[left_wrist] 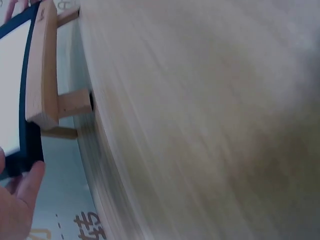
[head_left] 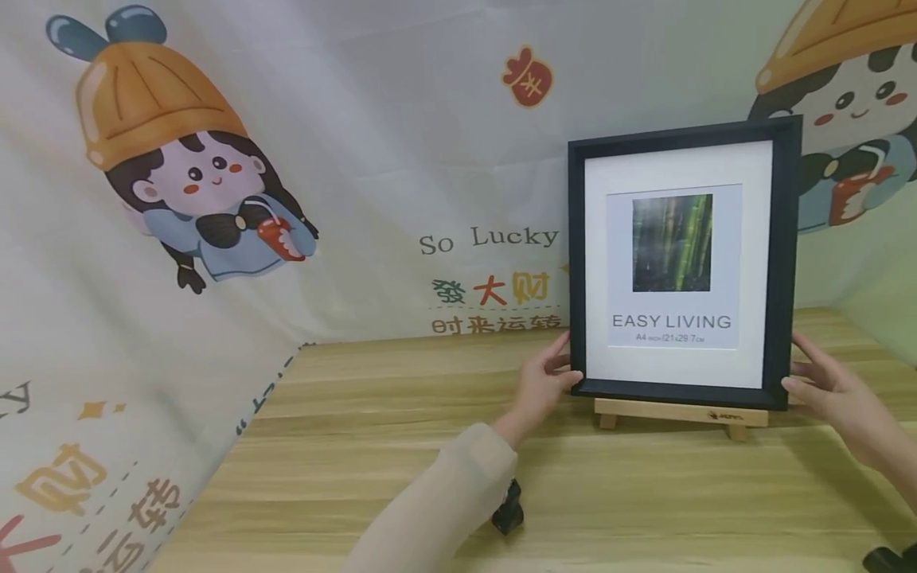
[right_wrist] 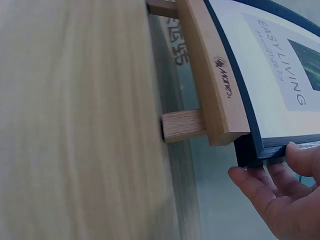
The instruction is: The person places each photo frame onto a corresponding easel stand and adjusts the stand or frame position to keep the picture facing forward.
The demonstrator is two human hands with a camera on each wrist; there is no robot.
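Note:
A black picture frame (head_left: 685,390) with a white mat and a bamboo picture stands on a small wooden easel (head_left: 680,412), leaning slightly back. My left hand (head_left: 542,380) grips the frame's lower left corner, thumb on the front edge. At the lower right corner my right hand (head_left: 834,390) pinches the frame's side, thumb in front and fingers behind. The right wrist view shows the easel's ledge (right_wrist: 212,75) under the frame's bottom edge. In the left wrist view the left fingers (left_wrist: 31,187) touch the frame's corner; most of the frame is cut off there.
The easel's feet stand on a wood-grain table (head_left: 372,446). Behind it hangs a printed cloth (head_left: 372,103) with cartoon figures and lettering. A small black object (head_left: 509,509) shows beside the left sleeve, and another dark thing (head_left: 891,559) at the lower right edge.

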